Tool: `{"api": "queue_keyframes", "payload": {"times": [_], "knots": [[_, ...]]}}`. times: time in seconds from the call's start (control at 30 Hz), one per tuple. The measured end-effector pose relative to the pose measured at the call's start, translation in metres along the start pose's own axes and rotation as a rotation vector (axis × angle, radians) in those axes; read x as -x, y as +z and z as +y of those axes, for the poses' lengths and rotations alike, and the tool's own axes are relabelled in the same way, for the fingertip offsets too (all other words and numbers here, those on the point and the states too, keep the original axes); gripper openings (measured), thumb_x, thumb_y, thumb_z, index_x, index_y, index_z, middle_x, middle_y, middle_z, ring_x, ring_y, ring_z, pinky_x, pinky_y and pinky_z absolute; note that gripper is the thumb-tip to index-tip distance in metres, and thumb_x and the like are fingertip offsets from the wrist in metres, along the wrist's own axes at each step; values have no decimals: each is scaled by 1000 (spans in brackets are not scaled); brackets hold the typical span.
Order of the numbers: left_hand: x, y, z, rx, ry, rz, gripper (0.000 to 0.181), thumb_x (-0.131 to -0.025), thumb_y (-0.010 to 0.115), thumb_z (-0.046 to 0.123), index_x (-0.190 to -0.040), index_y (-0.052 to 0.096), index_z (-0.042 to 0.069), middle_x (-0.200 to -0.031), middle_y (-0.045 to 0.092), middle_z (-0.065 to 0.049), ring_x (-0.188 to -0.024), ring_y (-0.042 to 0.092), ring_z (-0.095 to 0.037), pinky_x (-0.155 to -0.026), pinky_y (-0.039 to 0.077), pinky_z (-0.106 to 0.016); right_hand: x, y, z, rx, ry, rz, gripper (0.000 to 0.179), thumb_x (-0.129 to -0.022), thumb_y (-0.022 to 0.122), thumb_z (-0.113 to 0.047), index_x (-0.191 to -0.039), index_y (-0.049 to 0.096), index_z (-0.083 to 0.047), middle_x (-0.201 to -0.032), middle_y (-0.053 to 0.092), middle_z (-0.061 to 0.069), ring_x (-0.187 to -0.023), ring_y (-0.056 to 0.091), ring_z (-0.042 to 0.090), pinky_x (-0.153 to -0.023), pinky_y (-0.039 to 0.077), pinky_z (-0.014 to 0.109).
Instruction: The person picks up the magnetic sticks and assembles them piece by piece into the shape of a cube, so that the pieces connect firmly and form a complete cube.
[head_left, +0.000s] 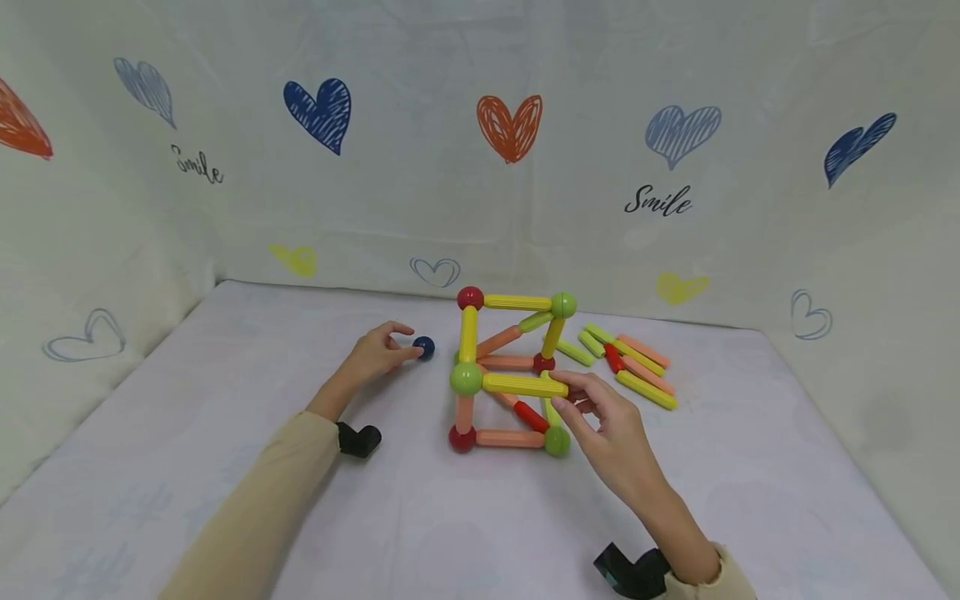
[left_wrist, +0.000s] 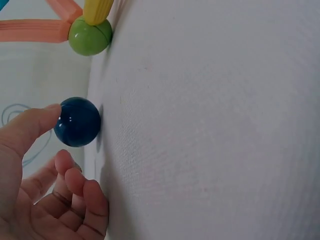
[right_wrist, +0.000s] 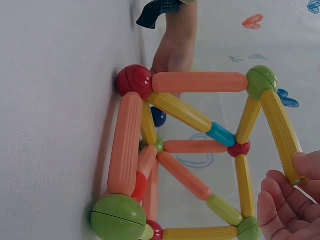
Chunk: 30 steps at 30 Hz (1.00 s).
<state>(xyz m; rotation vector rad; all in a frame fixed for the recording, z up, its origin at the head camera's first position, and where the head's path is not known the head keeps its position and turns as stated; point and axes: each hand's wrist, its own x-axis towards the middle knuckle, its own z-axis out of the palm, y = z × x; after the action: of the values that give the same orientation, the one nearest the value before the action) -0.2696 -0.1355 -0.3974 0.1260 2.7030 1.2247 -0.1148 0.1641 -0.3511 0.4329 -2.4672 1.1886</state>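
Note:
A frame of ridged magnetic building sticks and balls [head_left: 508,439] stands on the table, with red and green balls at its corners. My right hand [head_left: 611,425] pinches the free end of a yellow building stick [head_left: 521,384]. The stick's other end joins an upper green ball [head_left: 467,378]; its held end meets no ball in the right wrist view [right_wrist: 282,137]. Left of the frame, a dark blue ball [head_left: 424,347] sits on the table beside my left hand [head_left: 375,354]. The left thumb [left_wrist: 37,122] appears to touch this ball, while the other fingers are loosely bent and apart from it.
Loose sticks [head_left: 637,362] in green, orange, yellow and red lie behind and right of the frame. A white cloth covers the table [head_left: 420,533]. Behind it hangs a pale backdrop [head_left: 420,183] printed with hearts. Each wrist wears a black mount [head_left: 358,440].

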Motion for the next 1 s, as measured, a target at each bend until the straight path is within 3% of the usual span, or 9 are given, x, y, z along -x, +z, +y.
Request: {"api": "queue_keyframes", "payload": {"times": [0.4, 0.6, 0.8, 1.0], "knots": [[-3, 8, 2, -102, -14, 1, 50, -86, 64, 35, -127, 51, 10, -78, 47, -6, -68, 43, -18, -58, 34, -24, -1, 0, 0, 5, 13, -8, 30, -87, 64, -8, -117, 61, -10, -102, 66, 0, -85, 57, 10, -74, 50, 18], [-1, 10, 2, -103, 1, 19, 48, -86, 65, 35, -126, 53, 11, -77, 47, -6, -67, 43, -18, -57, 34, -24, -1, 0, 0, 9, 8, -6, 30, -87, 64, -8, -117, 61, -9, -102, 66, 0, -85, 57, 10, -74, 50, 18], [11, 10, 6, -47, 41, 33, 47, -84, 68, 34, -123, 54, 11, -73, 46, -4, -64, 43, -18, -56, 34, -25, -1, -1, 1, 11, 2, -6, 30, -87, 64, -10, -117, 61, -9, -102, 66, 0, -85, 57, 10, -74, 50, 19], [36, 9, 10, -3, 66, 46, 46, -82, 70, 33, -121, 55, 13, -72, 48, -4, -67, 44, -19, -58, 35, -26, -2, 0, 1, 8, -4, -6, 31, -87, 64, -8, -117, 61, -9, -103, 66, 0, -86, 57, 10, -75, 50, 18]]}}
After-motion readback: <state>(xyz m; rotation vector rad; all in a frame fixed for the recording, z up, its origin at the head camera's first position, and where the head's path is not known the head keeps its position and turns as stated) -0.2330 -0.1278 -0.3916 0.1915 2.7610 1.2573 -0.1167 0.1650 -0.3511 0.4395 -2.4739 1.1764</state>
